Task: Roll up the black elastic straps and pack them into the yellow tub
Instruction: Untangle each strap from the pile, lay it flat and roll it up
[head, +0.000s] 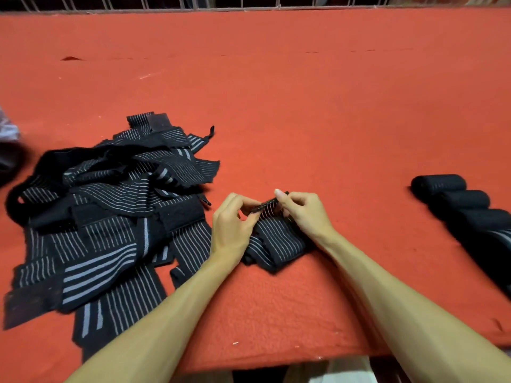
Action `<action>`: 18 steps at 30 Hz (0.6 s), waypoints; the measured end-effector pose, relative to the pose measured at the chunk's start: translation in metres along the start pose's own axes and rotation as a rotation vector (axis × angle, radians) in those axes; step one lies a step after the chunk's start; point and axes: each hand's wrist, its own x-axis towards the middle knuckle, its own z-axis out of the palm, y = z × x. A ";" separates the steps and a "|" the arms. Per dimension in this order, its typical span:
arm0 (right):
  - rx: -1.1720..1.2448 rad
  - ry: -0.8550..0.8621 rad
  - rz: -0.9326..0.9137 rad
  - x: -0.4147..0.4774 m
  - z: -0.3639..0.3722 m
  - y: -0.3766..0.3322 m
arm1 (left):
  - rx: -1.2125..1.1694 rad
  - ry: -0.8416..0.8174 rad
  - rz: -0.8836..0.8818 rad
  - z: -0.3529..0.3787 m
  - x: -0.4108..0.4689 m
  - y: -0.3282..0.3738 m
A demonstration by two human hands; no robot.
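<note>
A black elastic strap (276, 239) with thin white stripes lies in front of me on the red cloth. My left hand (232, 225) and my right hand (304, 211) both pinch its far end, which is lifted and folded over between the fingertips. The rest of that strap trails toward me between my forearms. A loose pile of black striped straps (110, 211) lies to the left of my hands. Rolled black straps (464, 205) sit in a row at the right. No yellow tub is in view.
The table is covered by a red felt cloth (304, 106); its near edge runs below my forearms. A metal grid fence (193, 1) lines the far edge. A blurred dark and pale object (8, 150) sits at the left border.
</note>
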 end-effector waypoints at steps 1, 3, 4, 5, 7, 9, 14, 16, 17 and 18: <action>-0.039 -0.042 0.019 -0.002 0.001 -0.006 | 0.006 -0.010 0.053 -0.001 -0.004 0.002; -0.046 -0.083 0.045 -0.004 -0.001 -0.015 | 0.018 -0.051 0.129 -0.006 -0.011 0.007; -0.050 -0.080 0.049 -0.006 -0.003 -0.020 | 0.026 -0.087 0.159 -0.010 -0.013 0.011; -0.070 -0.069 0.040 -0.008 -0.007 -0.025 | 0.036 -0.133 0.189 -0.014 -0.016 0.016; -0.126 -0.042 -0.007 -0.014 -0.020 -0.039 | 0.026 -0.214 0.246 -0.027 -0.019 0.033; -0.101 -0.034 -0.070 -0.022 -0.035 -0.056 | -0.070 -0.194 0.209 -0.040 -0.019 0.054; 0.127 -0.136 -0.127 -0.051 -0.070 -0.115 | -0.460 -0.075 -0.243 -0.054 0.006 0.100; 0.172 -0.249 -0.132 -0.061 -0.082 -0.140 | -0.530 -0.203 -0.326 -0.059 0.018 0.117; 0.172 -0.295 -0.141 -0.068 -0.090 -0.152 | -0.552 -0.300 -0.330 -0.062 0.020 0.127; 0.173 -0.331 -0.153 -0.072 -0.095 -0.161 | -0.594 -0.398 -0.328 -0.064 0.021 0.134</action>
